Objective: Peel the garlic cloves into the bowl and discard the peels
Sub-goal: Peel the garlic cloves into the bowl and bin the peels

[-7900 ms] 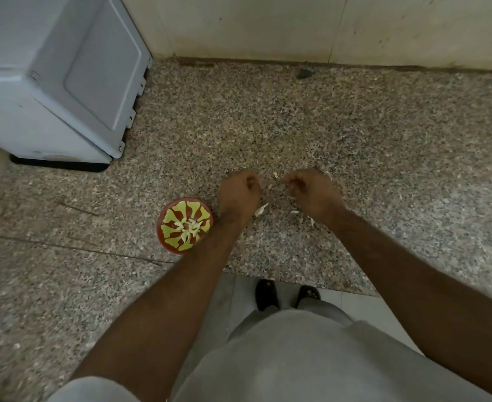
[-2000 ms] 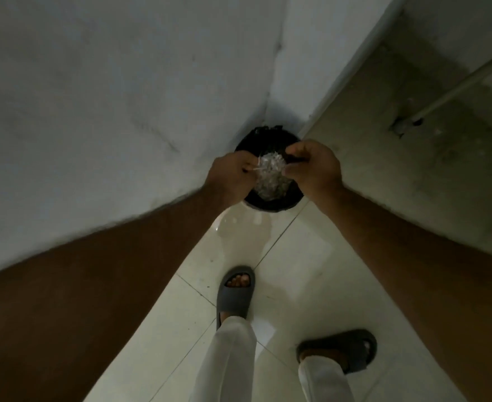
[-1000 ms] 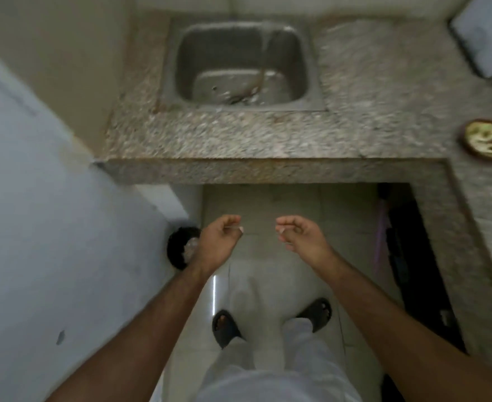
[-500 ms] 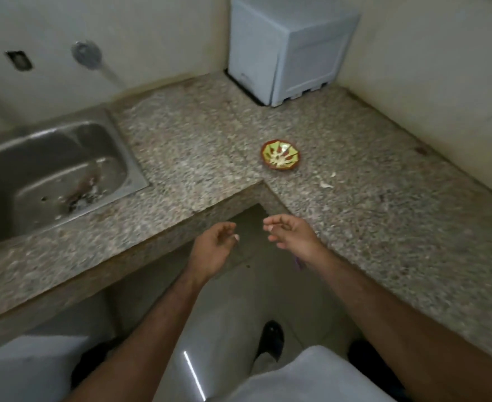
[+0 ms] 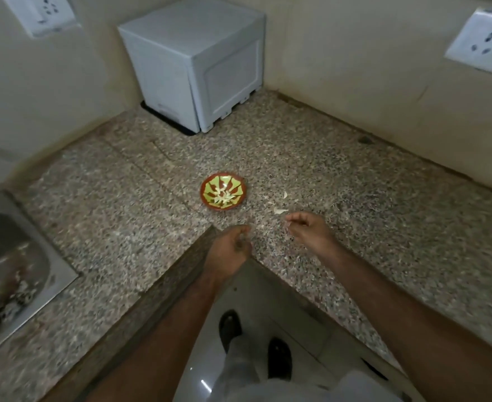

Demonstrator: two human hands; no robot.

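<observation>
A red bowl (image 5: 224,191) with a yellow-green leaf pattern is seen on the speckled granite bench (image 5: 123,204), near the inner corner; pale garlic cloves (image 5: 223,195) lie inside it. A few peel scraps (image 5: 280,210) are scattered on the bench just right of the bowl, apart from it. Both hands are held over the bench edge, apart from each other — the left hand (image 5: 229,250) with fingers loosely curled, the right hand (image 5: 308,231) likewise relaxed; nothing is seen to be gripped in either. A white appliance (image 5: 195,62) stands in the far corner. A steel sink (image 5: 9,271) is set into the bench at left. Two wall sockets (image 5: 484,43) are noted.
</observation>
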